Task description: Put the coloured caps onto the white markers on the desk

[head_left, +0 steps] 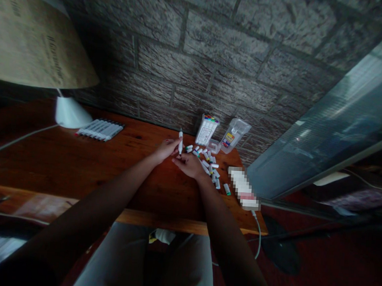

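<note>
In front of me, a white marker [180, 143] stands nearly upright above the table, a dark tip at its upper end. My left hand [168, 150] is closed around its side. Its lower end sits at the fingertips of my right hand [189, 165], which look pinched there; the exact contact is small and dim. Just right of my hands lie several loose white marker caps [214, 166] with coloured ends. Off to the left, several white markers [101, 129] lie side by side in a row with dark tips toward the wall.
A case of markers [207, 130] stands by the stone wall [156, 67], with an open clear plastic case [235, 136] beside it. A blurred-out white object [244, 189] with a cable lies at the right edge of the wooden table [118, 166]. A lamp [70, 112] stands at left.
</note>
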### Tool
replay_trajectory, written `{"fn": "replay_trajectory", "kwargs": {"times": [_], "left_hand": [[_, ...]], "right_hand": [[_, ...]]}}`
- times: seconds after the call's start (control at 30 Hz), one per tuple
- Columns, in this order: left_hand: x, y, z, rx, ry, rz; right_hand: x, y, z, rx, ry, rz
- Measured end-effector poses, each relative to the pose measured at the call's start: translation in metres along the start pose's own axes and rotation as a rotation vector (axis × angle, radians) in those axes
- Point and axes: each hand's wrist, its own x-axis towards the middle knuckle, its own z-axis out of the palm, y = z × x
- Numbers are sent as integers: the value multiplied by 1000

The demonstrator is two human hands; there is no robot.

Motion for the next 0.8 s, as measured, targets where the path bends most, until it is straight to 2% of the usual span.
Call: {"fn": "replay_trajectory", "kwargs": {"times": [0.43, 0.8], "left_hand": [[-2, 2, 1, 24, -26, -4], [2, -8, 3, 90, -20, 13]], "right_hand": [[0, 3, 1, 5, 22, -13], [1, 4, 1, -25, 18, -33]]}}
